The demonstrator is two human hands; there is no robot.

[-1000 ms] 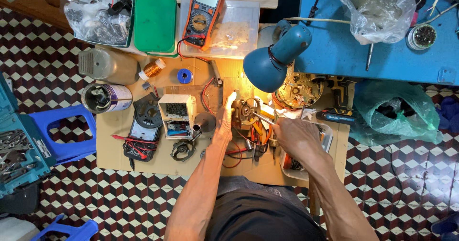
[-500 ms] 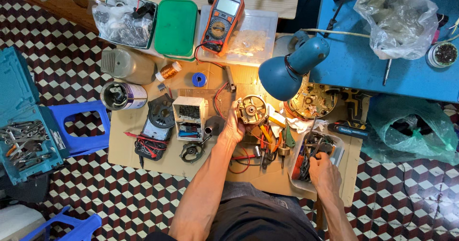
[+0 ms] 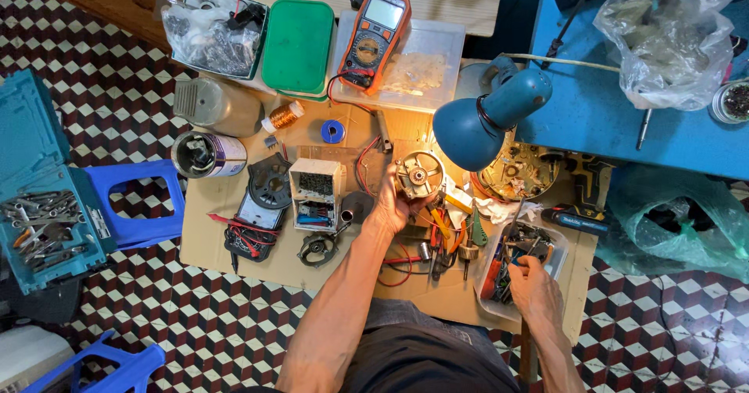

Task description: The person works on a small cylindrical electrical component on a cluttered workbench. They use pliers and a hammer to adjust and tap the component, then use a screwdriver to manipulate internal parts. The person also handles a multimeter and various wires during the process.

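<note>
A person sits at a low cardboard-covered work surface (image 3: 234, 245) set over a checkered tile floor. Nearest the body, the right hand (image 3: 533, 288) reaches into a clear plastic tray of hand tools (image 3: 499, 284), fingers curled around something inside; what it pinches is hidden among the tools. Farther out, the left hand (image 3: 394, 206) cups a small round electric motor (image 3: 419, 176) from below, fingers wrapped around its casing, holding it tilted up under the light, apparently for a better look. Loose pliers and screwdrivers (image 3: 446, 241) lie between the two hands, within easy reach. Just past the motor, a blue desk lamp (image 3: 488, 120) bends low over it. At the far edge rest an orange multimeter (image 3: 374, 38) and a green lidded box (image 3: 296, 46).
</note>
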